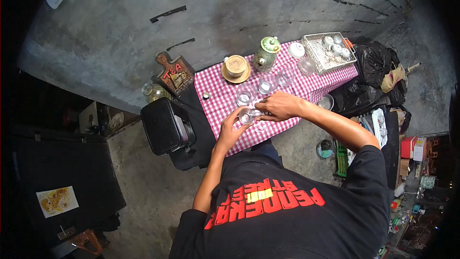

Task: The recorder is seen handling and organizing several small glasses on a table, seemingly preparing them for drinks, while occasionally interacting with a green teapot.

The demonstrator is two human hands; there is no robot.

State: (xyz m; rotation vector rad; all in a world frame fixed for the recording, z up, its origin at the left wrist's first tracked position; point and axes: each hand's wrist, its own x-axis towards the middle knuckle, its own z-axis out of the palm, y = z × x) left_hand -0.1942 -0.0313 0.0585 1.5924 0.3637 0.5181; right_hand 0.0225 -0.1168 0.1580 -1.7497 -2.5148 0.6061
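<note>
My left hand (231,129) curls around a clear glass cup (245,116) near the front edge of the table. From the other side my right hand (283,106) grips a small clear container (256,112), tipped on its side with its end against the cup's rim. The fingers hide much of this container. Just beyond my hands a row of clear glasses begins with one glass (246,94), then a second (267,83) and a third (285,77). White specks lie on the checked cloth (222,115) close to the cup.
A wooden-lidded cup (235,66) on a saucer and a green patterned pot (266,56) stand at the back. To the right is a white woven tray (316,57) with several small jars. A black bin-shaped box (160,126) stands left; a metal bowl (326,102) lies right.
</note>
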